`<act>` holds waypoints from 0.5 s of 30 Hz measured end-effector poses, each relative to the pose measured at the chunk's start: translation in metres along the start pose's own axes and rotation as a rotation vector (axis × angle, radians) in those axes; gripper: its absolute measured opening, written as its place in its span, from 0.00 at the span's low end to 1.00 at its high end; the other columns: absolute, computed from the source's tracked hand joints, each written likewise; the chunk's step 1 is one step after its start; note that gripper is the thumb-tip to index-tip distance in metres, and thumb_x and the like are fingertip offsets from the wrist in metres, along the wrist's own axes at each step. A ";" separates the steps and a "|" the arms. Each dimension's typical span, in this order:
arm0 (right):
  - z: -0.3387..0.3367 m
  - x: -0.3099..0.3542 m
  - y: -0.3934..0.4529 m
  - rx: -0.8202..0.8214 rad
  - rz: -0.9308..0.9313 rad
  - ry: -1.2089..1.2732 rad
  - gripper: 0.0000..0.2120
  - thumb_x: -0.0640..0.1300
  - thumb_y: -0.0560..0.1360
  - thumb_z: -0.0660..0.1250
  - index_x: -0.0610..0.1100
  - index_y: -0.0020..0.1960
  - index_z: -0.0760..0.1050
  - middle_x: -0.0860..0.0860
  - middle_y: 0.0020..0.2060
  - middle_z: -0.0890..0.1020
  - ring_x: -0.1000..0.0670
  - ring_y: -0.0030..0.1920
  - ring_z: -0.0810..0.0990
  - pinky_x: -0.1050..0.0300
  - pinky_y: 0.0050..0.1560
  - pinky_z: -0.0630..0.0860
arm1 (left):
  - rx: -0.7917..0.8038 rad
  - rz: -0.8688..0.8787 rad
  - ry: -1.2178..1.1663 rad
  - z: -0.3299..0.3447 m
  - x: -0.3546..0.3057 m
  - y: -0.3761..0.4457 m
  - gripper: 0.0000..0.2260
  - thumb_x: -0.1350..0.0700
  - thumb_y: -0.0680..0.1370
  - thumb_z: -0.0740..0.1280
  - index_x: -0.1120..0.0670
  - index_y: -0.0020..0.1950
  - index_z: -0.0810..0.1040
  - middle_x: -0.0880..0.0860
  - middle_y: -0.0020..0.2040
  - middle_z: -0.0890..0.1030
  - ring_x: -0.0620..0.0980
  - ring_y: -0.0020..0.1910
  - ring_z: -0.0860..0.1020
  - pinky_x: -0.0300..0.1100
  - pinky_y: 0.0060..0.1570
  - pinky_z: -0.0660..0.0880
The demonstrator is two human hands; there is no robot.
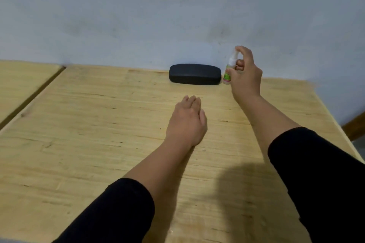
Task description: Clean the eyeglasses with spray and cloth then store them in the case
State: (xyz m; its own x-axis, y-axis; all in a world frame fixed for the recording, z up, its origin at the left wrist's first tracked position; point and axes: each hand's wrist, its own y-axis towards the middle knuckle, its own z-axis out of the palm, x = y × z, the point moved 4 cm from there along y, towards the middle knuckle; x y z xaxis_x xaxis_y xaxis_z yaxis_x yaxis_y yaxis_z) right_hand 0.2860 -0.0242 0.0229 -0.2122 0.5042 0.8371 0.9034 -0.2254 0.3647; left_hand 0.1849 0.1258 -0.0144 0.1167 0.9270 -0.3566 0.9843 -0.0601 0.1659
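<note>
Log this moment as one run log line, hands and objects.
right hand: grips spray bottle | left hand: open above table | case: closed by wall | eyeglasses, cloth: not visible

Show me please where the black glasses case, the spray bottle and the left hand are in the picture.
black glasses case [195, 74]: head view, middle of its closed lid.
spray bottle [227, 76]: head view, green label on its lower body.
left hand [187, 122]: head view, back of the hand.
</note>
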 end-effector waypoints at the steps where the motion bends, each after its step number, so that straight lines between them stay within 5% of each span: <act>1: 0.003 -0.001 0.005 -0.001 -0.014 -0.008 0.25 0.35 0.73 0.65 0.56 0.63 0.67 0.49 0.48 0.77 0.51 0.47 0.79 0.54 0.49 0.79 | -0.003 0.002 0.000 0.001 0.001 0.001 0.21 0.51 0.81 0.50 0.57 0.73 0.60 0.55 0.74 0.63 0.51 0.74 0.57 0.44 0.72 0.50; 15: 0.012 -0.008 0.016 0.025 -0.066 -0.044 0.29 0.35 0.73 0.65 0.56 0.68 0.62 0.45 0.57 0.77 0.50 0.52 0.78 0.53 0.53 0.78 | -0.007 0.005 -0.050 0.004 0.002 0.003 0.21 0.51 0.81 0.51 0.57 0.73 0.60 0.55 0.74 0.63 0.51 0.74 0.56 0.44 0.72 0.50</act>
